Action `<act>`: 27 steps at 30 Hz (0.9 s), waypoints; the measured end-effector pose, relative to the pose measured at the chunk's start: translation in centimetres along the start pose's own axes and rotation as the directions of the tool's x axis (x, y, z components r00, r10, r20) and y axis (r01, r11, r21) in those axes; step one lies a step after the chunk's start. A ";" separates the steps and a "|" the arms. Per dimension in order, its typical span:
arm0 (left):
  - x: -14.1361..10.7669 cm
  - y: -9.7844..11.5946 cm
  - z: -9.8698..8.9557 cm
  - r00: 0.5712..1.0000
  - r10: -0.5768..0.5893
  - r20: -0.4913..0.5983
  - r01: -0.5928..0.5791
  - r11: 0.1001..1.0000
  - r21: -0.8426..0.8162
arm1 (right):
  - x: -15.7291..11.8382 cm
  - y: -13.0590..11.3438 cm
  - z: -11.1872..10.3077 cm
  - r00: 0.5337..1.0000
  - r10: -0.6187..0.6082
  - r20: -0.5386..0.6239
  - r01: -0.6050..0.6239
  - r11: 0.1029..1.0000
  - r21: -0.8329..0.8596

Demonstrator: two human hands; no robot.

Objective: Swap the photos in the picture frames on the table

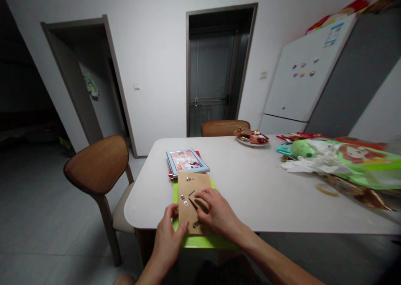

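Observation:
A brown backing board (187,214) with small metal fittings lies on a lime-green flat piece (209,242) at the table's near edge. A narrow stand flap (194,201) is raised a little from the board's face. My left hand (167,235) grips the board's left edge, thumb on top and fingers at the side. My right hand (216,212) is over the board's right half, its thumb and forefinger closed about the flap. Just beyond lies a light-blue picture frame (205,169) with a pink picture, on top of something red (171,176).
On the white table (250,189) stand a plate (250,143) of wrapped items at the back and a heap of green bags (369,168) and crumpled tissue at the right. A roll of tape (326,190) lies nearby. Wooden chairs (100,164) (224,128) stand left and behind.

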State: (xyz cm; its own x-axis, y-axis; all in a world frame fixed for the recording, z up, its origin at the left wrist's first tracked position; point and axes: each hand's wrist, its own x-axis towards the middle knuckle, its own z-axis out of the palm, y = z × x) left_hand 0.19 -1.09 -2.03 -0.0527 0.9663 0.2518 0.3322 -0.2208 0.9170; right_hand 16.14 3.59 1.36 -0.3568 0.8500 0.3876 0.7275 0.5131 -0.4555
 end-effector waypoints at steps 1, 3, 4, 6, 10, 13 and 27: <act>0.4 0.1 0.0 1.000 -0.024 0.016 0.026 0.995 -0.096 | 0.1 -0.4 -0.2 1.000 -0.014 -0.018 0.014 1.000 0.007; 1.0 0.4 -0.2 0.996 -0.079 0.039 0.087 0.953 -0.290 | 0.4 -1.1 -0.5 0.998 -0.046 -0.050 0.049 0.997 0.058; 1.2 0.6 -0.5 0.993 -0.111 0.031 0.115 0.922 -0.369 | 0.4 -1.4 -0.6 0.997 -0.059 -0.059 0.064 0.993 0.099; 1.5 0.7 -1.6 0.984 -0.175 -0.025 0.143 0.869 -0.473 | 0.4 -1.3 -0.9 0.996 -0.052 -0.078 0.064 0.984 0.165; 1.4 -0.5 -5.4 0.938 -0.290 -0.191 0.169 0.861 -0.480 | -0.2 1.5 -1.2 0.992 0.090 -0.084 -0.085 0.994 0.066; 0.9 -2.6 -8.0 0.895 -0.348 -0.280 0.209 0.880 -0.426 | -1.0 4.3 -0.8 0.967 0.254 -0.032 -0.256 0.961 -0.105; 0.2 -5.6 -9.3 0.870 -0.093 -0.485 0.185 0.972 0.146 | -1.5 6.1 -0.6 0.918 0.393 0.059 -0.372 0.902 -0.218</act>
State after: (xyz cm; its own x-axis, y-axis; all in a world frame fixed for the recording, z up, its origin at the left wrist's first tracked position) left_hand -10.47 -0.88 -4.26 -0.5334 0.7968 0.2839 0.4507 -0.0163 0.8925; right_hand 21.49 5.42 -1.54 -0.0761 0.9886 0.1297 0.9170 0.1205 -0.3802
